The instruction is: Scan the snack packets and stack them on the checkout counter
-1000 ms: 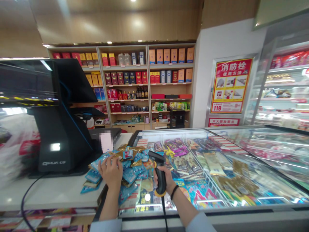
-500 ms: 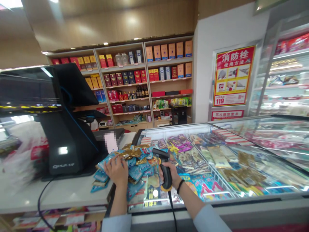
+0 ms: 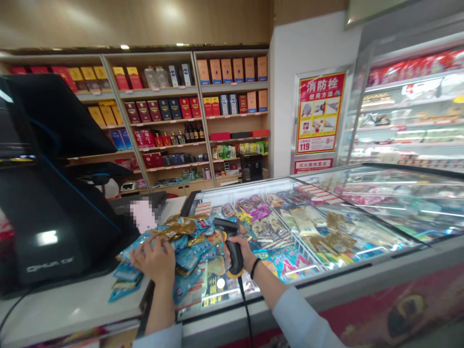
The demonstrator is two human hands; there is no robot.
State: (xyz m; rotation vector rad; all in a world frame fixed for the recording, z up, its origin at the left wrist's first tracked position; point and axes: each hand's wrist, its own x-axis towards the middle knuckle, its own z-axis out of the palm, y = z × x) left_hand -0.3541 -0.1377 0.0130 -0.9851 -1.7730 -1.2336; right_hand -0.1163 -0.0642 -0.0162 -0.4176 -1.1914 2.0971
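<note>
My right hand (image 3: pixel 245 249) is wrapped round the handle of a black and yellow barcode scanner (image 3: pixel 235 253); its head points left over a pile of packets and its cable hangs down. My left hand (image 3: pixel 156 258) rests with fingers spread on the left side of the pile. Blue snack packets (image 3: pixel 189 258) and gold packets (image 3: pixel 181 227) lie heaped across the edge of the white counter (image 3: pixel 83 309) and the freezer's glass top (image 3: pixel 195 307). Whatever lies under my left palm is hidden.
A large black checkout screen (image 3: pixel 68 203) stands at the left. Bagged goods show through the freezer glass, right of the pile. Behind are shelves of boxed bottles (image 3: pixel 163 111), a red wall poster (image 3: pixel 319 113) and a chilled display case (image 3: pixel 416 116).
The view has turned to the right, so everything sits further left in the picture. My left hand stays on the packets, and my right hand keeps hold of the scanner over the pile.
</note>
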